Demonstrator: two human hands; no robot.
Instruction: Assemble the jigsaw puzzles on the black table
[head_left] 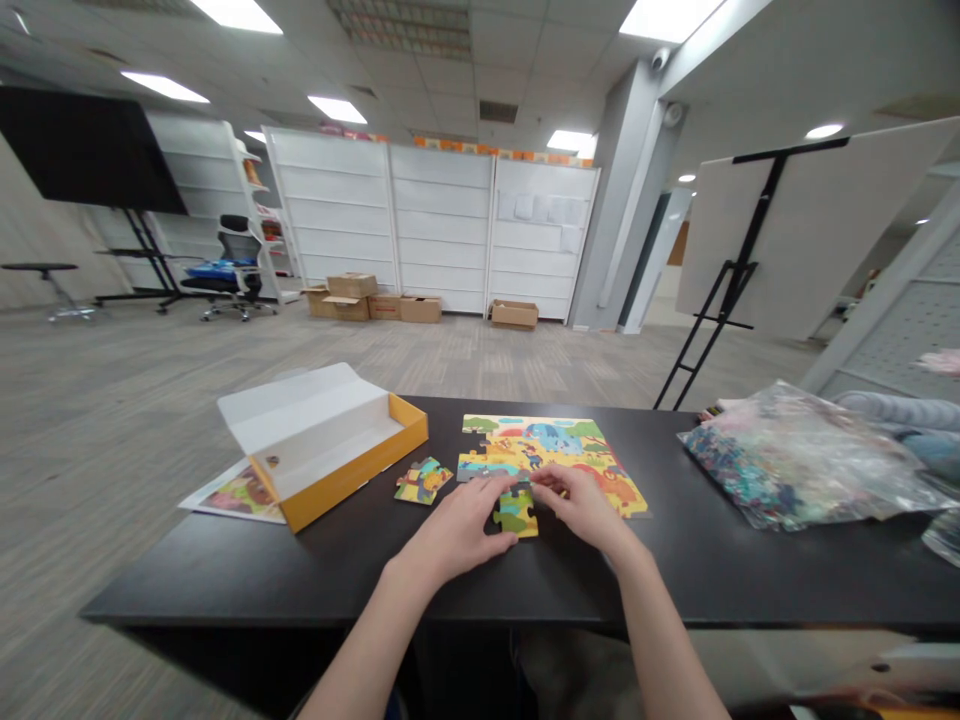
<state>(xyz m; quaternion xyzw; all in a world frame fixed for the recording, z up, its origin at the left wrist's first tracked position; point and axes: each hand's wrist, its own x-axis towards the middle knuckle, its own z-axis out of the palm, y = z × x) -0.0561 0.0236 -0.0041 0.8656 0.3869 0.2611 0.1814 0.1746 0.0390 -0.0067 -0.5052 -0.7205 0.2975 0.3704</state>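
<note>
A mostly assembled cartoon animal jigsaw puzzle (pixel 551 437) lies on the black table, with a notched gap along its left side. At its near edge a green and yellow puzzle piece (pixel 517 514) lies between my hands. My left hand (pixel 466 522) curls round that piece from the left, fingertips at its top and thumb by its lower edge. From the right, my right hand (pixel 581 503) bends its fingers in a pinch at the piece's upper right, where it meets the puzzle. The exact contact is partly hidden. Left of my hands are several loose puzzle pieces (pixel 422 481), overlapping.
An open yellow box (pixel 360 465) with a white lid stands at the table's left, over a printed picture sheet (pixel 236 495). A clear plastic bag (pixel 795 460) of colourful pieces lies on the right. Beyond the table (pixel 300 590) are cardboard boxes (pixel 351 297) and an easel (pixel 720 290).
</note>
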